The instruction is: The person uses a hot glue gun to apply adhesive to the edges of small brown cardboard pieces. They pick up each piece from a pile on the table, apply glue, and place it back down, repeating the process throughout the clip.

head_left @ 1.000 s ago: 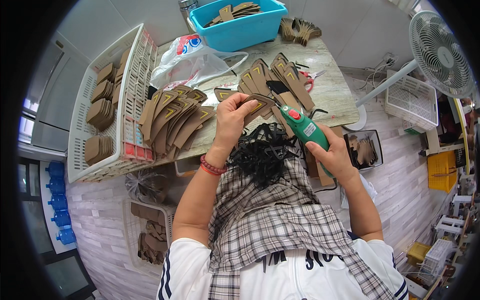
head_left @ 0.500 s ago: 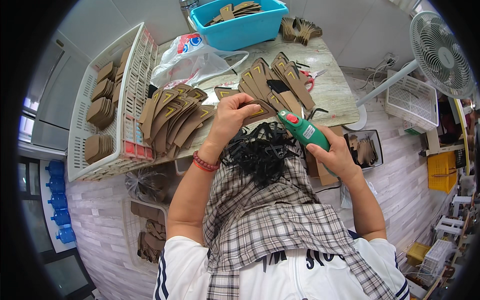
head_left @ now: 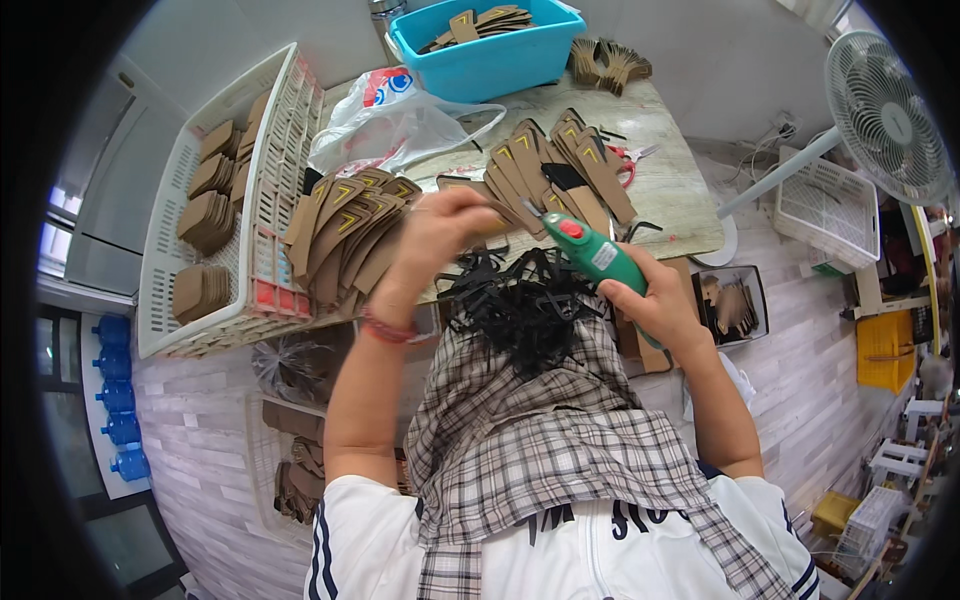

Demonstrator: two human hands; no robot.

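A flat brown piece [head_left: 517,219] is pinched in the fingers of my left hand [head_left: 446,232], which is smeared by motion. The piece is seen nearly edge-on. My right hand [head_left: 660,305] is wrapped round a green handheld electric cutter [head_left: 600,255] with a red button. Its tip points toward the piece; whether they touch I cannot tell. Below both hands a heap of black strip scraps [head_left: 525,310] lies on my checked apron [head_left: 520,450]. Brown pieces with yellow angle marks lie on the table in a left pile [head_left: 345,225] and a right pile [head_left: 530,165].
A white crate [head_left: 255,200] with stacked brown pieces stands at the left. A blue tub [head_left: 490,60], a plastic bag [head_left: 385,130] and red-handled scissors [head_left: 629,165] are on the table [head_left: 665,130]. To the right are a fan [head_left: 885,115] and a box of pieces [head_left: 755,290].
My left hand has tilted the brown piece from showing its marked face to nearly edge-on. The cutter has shifted slightly left and up in my right hand.
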